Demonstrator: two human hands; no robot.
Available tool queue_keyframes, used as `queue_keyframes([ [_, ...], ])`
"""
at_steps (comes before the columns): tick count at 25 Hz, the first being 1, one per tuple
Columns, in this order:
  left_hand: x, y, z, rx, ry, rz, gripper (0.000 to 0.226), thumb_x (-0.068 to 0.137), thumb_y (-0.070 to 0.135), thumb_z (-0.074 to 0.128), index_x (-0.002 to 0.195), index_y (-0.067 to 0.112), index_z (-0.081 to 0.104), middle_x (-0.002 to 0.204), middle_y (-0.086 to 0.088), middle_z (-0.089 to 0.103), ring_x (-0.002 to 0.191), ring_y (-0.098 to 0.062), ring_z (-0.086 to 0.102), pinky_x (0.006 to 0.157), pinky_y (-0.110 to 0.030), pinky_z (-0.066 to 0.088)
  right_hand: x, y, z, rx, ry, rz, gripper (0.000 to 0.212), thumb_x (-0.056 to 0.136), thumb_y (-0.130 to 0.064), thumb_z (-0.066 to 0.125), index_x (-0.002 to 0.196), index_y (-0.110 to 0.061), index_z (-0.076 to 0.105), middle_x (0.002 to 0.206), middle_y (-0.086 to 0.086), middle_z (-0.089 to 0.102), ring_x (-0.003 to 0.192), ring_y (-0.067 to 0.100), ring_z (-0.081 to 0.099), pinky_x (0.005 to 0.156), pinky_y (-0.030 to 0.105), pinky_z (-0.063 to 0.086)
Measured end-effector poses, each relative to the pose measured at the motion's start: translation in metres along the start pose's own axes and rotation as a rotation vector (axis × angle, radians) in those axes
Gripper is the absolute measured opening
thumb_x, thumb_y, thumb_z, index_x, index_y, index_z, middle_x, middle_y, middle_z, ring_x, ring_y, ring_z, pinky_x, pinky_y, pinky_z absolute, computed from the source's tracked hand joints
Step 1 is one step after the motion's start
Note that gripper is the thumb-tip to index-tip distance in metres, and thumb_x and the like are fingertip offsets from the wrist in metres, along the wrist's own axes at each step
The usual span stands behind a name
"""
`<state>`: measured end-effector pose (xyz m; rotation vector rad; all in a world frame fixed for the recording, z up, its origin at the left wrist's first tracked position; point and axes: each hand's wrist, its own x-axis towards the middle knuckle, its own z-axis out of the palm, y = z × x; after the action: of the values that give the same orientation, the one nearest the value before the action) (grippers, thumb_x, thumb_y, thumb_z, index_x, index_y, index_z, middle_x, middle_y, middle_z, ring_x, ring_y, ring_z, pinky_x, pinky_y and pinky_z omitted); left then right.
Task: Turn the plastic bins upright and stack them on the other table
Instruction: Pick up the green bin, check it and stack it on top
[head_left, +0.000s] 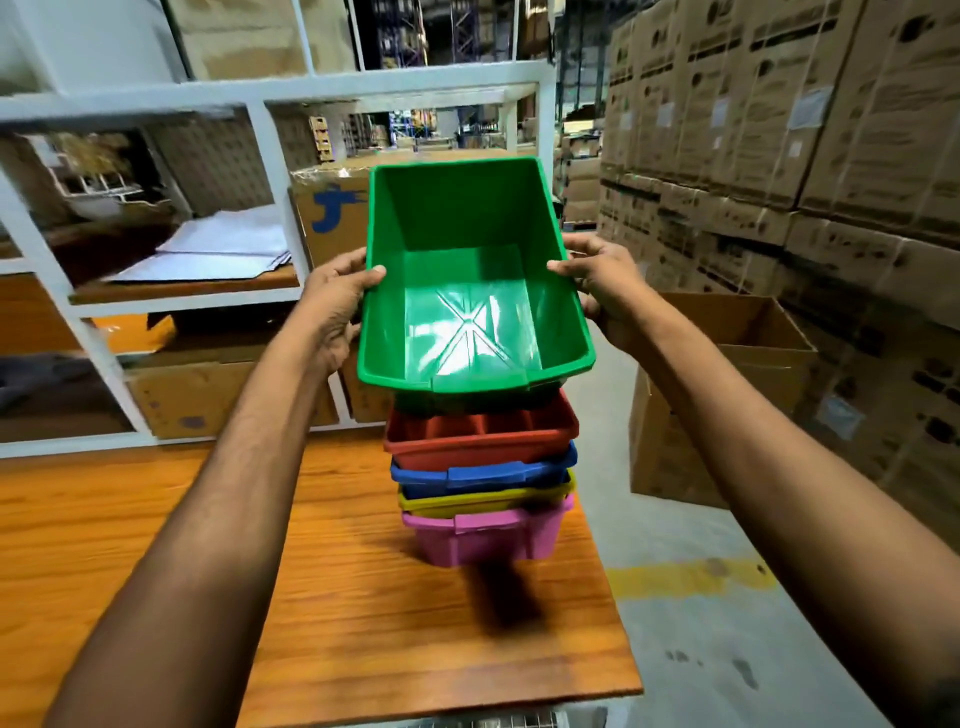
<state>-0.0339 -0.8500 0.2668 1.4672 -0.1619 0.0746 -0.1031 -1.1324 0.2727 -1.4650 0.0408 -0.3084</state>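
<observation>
I hold a green plastic bin (467, 291) upright, open side up, between both hands. My left hand (337, 301) grips its left rim and my right hand (602, 286) grips its right rim. The bin hangs just above a nested stack of upright bins on the wooden table (208, 545): a red bin (483, 436) on top, then a blue bin (483, 475), a yellow bin (483, 501) and a pink bin (483, 535) at the bottom. The green bin hides most of the red bin's inside.
White metal shelving (270, 171) with cardboard boxes and paper sheets stands behind the table. An open cardboard box (727, 395) sits on the floor to the right, before a wall of stacked cartons (779, 130). The table's right edge lies close to the stack.
</observation>
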Motion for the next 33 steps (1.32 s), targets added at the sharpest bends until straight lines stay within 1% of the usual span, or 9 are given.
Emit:
queue_keyframes([
  [4,0.014,-0.023,-0.005,0.015,-0.012,-0.114,0.031,0.101,0.006,0.056,0.128,0.015,0.068,0.12,-0.01,0.074,0.12,-0.028,0.067,0.11,-0.052,0.048,0.005,0.014,0.001,-0.033,-0.028,0.114,0.026,0.1,0.006,0.052,0.106,-0.014,0.067,0.099,0.003,0.073,0.094,0.016,0.069,0.086,0.033,0.059],
  [8,0.022,-0.043,-0.005,0.048,-0.017,-0.232,0.02,0.102,0.008,0.055,0.114,0.013,0.071,0.128,-0.016,0.07,0.119,-0.028,0.066,0.107,-0.048,0.051,0.009,0.034,-0.004,-0.103,-0.032,0.247,0.027,0.1,0.002,0.051,0.102,-0.016,0.071,0.099,0.003,0.074,0.089,0.013,0.07,0.062,0.023,0.06],
  [12,0.021,-0.055,-0.006,0.058,-0.057,-0.37,0.034,0.101,0.012,0.06,0.133,0.003,0.064,0.125,-0.018,0.071,0.118,-0.028,0.069,0.073,-0.031,0.063,0.023,0.056,-0.008,-0.108,0.018,0.381,0.037,0.096,-0.001,0.058,0.132,-0.001,0.063,0.127,0.017,0.072,0.101,0.024,0.07,0.085,0.036,0.063],
  [14,0.016,-0.059,-0.003,0.092,-0.055,-0.404,0.037,0.101,0.014,0.06,0.136,0.001,0.062,0.135,-0.019,0.066,0.116,-0.023,0.071,0.051,-0.018,0.056,0.025,0.062,-0.007,-0.099,0.03,0.42,0.037,0.096,0.0,0.058,0.133,-0.001,0.062,0.122,0.015,0.072,0.094,0.023,0.073,0.071,0.033,0.064],
  [17,0.012,-0.063,-0.001,0.15,-0.028,-0.409,0.036,0.101,0.015,0.06,0.135,0.002,0.062,0.141,-0.018,0.062,0.066,-0.007,0.073,0.033,-0.01,0.039,0.024,0.065,-0.005,-0.071,0.029,0.48,0.022,0.098,0.001,0.055,0.117,-0.003,0.063,0.108,0.011,0.072,0.085,0.021,0.072,0.079,0.033,0.062],
  [23,0.001,-0.058,0.004,0.146,0.018,-0.423,0.031,0.104,0.01,0.055,0.134,0.005,0.061,0.107,-0.01,0.067,0.027,0.0,0.051,0.03,-0.013,0.039,0.024,0.064,-0.002,-0.102,0.036,0.52,0.01,0.1,-0.001,0.054,0.105,-0.007,0.059,0.093,0.009,0.071,0.073,0.02,0.074,0.065,0.03,0.064],
  [26,-0.002,-0.057,0.005,0.154,-0.003,-0.434,0.02,0.103,0.01,0.055,0.121,0.005,0.065,0.094,-0.008,0.066,0.032,-0.001,0.055,0.034,-0.013,0.045,0.025,0.068,-0.003,-0.169,0.048,0.522,0.02,0.099,-0.004,0.056,0.119,-0.007,0.058,0.098,0.008,0.071,0.08,0.02,0.073,0.065,0.03,0.064],
  [29,-0.001,-0.062,0.001,0.14,-0.001,-0.433,0.021,0.101,0.012,0.06,0.12,0.008,0.067,0.099,-0.007,0.072,0.066,-0.008,0.069,0.043,-0.02,0.055,0.028,0.073,-0.006,-0.2,0.061,0.514,0.029,0.098,-0.006,0.059,0.126,-0.008,0.058,0.111,0.009,0.072,0.092,0.021,0.073,0.087,0.037,0.062],
  [33,-0.001,-0.066,0.001,0.126,0.011,-0.411,0.025,0.101,0.012,0.06,0.124,0.007,0.066,0.091,-0.004,0.068,0.047,-0.002,0.061,0.039,-0.016,0.049,0.027,0.074,-0.005,-0.24,0.069,0.504,0.028,0.098,-0.007,0.06,0.126,-0.008,0.058,0.113,0.009,0.071,0.096,0.022,0.073,0.096,0.04,0.059],
])
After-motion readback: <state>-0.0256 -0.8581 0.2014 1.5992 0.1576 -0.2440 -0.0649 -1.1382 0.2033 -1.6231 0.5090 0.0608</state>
